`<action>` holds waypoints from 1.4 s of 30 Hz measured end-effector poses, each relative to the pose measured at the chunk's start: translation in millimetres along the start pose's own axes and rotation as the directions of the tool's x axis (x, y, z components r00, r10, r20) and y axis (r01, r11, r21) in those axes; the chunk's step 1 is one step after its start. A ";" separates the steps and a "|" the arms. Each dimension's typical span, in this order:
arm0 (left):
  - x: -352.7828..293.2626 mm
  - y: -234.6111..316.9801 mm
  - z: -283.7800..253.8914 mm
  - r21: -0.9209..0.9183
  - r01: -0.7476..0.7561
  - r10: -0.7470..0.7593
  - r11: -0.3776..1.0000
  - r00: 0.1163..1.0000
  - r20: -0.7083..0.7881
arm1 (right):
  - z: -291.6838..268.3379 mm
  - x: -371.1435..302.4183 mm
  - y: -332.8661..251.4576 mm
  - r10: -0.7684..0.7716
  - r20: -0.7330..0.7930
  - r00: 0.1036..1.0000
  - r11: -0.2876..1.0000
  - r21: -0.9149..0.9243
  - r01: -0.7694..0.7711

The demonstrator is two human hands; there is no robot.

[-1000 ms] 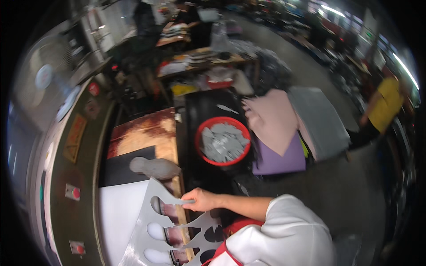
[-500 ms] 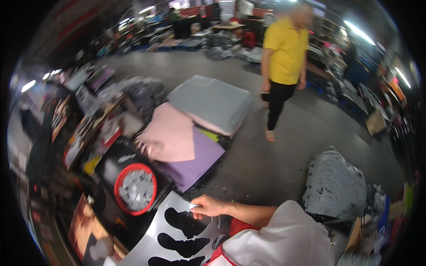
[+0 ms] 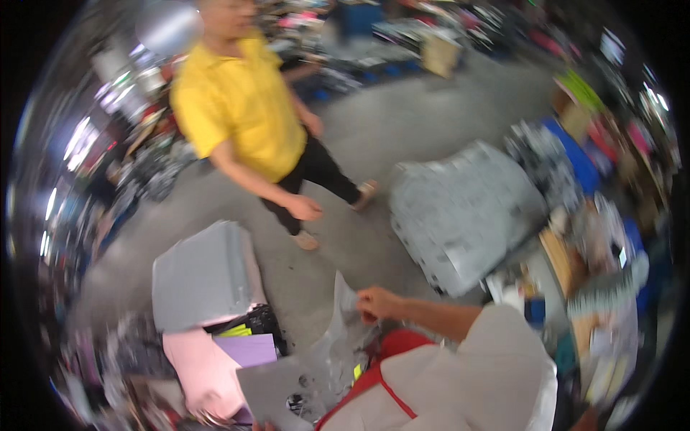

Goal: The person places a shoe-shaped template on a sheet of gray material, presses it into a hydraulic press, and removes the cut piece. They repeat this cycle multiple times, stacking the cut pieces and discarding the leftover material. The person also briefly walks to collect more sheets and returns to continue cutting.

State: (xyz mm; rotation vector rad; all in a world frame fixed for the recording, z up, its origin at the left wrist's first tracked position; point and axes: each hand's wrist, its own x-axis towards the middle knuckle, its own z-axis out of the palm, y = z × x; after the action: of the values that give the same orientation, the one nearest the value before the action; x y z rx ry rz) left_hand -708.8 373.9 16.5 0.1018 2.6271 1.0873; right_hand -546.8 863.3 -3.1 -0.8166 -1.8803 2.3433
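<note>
My right hand (image 3: 377, 304) is closed on the upper edge of a thin grey sheet (image 3: 269, 381) with shaped holes cut through it. From that grip the sheet hangs down and left, blurred and bent, in front of my red apron. Just a bit of my left hand (image 3: 263, 427) shows at the lower edge of the picture, beside the sheet's lower edge; its grip is hidden.
A person in a yellow shirt (image 3: 241, 108) walks close by at the upper left. A grey-topped stack (image 3: 201, 276) with pink (image 3: 205, 370) and purple sheets (image 3: 248, 349) lies at left. At right stands a large pile of grey cut-out sheets (image 3: 467, 215), with cluttered goods beyond.
The view has swung to the right, bringing the grey pile nearer the middle. My right hand still holds the sheet, which now looks more folded. The person in yellow appears closer.
</note>
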 end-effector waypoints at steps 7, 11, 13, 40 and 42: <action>168.4 182.2 82.7 0.061 -0.124 0.074 0.990 0.846 0.529 | -87.1 -58.7 29.3 0.059 -0.549 0.833 0.983 0.179 0.048; 206.8 268.3 163.5 0.061 -0.230 0.150 0.971 0.788 0.597 | -97.9 -70.0 40.5 0.187 -0.649 0.738 0.941 0.333 0.055; 233.2 297.2 192.3 0.207 -0.640 0.343 0.740 0.624 0.702 | -103.5 -62.2 47.1 0.175 -0.753 0.634 0.957 0.281 0.069; 195.7 947.5 598.2 -0.833 -0.388 0.881 0.394 -0.097 0.462 | -459.0 -263.8 -269.2 -0.294 -0.794 -0.533 0.775 -0.524 0.353; 163.0 978.2 596.9 -0.905 -0.301 0.898 0.302 -0.228 0.376 | -437.8 -305.9 -300.6 -0.477 -0.629 -0.614 0.608 -0.741 0.286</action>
State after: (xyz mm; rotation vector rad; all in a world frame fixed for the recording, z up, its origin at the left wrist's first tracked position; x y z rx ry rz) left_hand -733.3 1504.7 262.2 1.7171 0.7875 1.2746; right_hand -191.7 1235.9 329.7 -0.9462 -0.8861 0.1695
